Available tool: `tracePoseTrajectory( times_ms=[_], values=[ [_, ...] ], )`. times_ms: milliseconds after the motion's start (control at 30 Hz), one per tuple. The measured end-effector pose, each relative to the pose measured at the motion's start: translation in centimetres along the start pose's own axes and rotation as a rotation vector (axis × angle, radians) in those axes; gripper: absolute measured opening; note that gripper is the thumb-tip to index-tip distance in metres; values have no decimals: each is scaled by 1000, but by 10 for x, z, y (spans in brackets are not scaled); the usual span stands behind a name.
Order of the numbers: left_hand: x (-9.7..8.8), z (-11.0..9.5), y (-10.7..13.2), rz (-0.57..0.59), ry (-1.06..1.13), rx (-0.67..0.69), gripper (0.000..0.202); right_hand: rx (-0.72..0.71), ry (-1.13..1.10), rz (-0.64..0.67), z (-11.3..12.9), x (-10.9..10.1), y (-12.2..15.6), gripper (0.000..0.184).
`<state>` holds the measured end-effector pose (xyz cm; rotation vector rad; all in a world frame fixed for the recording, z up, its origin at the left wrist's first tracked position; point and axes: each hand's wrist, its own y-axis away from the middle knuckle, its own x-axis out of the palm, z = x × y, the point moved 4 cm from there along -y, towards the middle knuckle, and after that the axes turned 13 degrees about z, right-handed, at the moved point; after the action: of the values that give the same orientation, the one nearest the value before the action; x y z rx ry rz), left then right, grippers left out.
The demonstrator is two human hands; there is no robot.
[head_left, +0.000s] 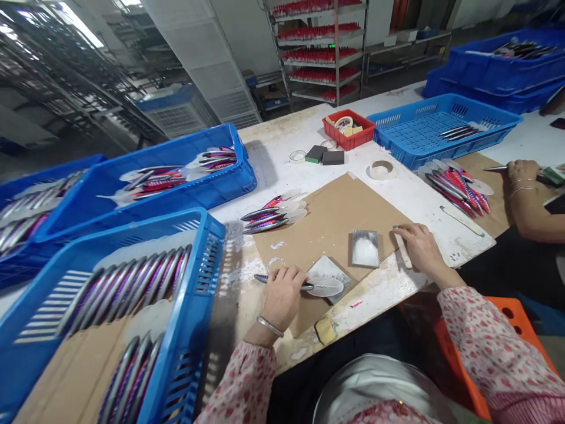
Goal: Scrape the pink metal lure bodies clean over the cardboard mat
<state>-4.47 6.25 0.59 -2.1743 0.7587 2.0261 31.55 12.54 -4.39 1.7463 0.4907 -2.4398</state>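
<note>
My left hand (282,291) is closed on a slim silver fishing lure (265,278), pressing it down so its clear lip (325,286) lies on a small grey pad (329,268). My right hand (417,244) is closed round a narrow pale stick (402,250), held flat at the edge of a brown cardboard sheet (335,218). Between the hands sits a grey block (365,248) dusted with white powder. A small fan of finished lures (271,215) lies at the cardboard's far left corner.
Blue crates of lures (132,294) (168,174) crowd the left side. A red tray (348,129), black blocks (324,155), tape rolls (382,169) and a blue basket (441,126) stand behind. Another person's arm (525,200) works at the right beside more lures (457,185).
</note>
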Motion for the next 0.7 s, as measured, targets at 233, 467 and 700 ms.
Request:
tracePoseTrajectory(
  times_ms=[233,467,700],
  values=[
    [-6,9,-26,-86,-71,27,27,-166,-119,141,61,0,-18,48],
    [20,33,-41,-22,-68,71,34,-144,-133,392,96,15,-36,81],
    [0,15,-17,29,-58,32,30,-211,-497,379,119,-4,-29,88]
  ],
)
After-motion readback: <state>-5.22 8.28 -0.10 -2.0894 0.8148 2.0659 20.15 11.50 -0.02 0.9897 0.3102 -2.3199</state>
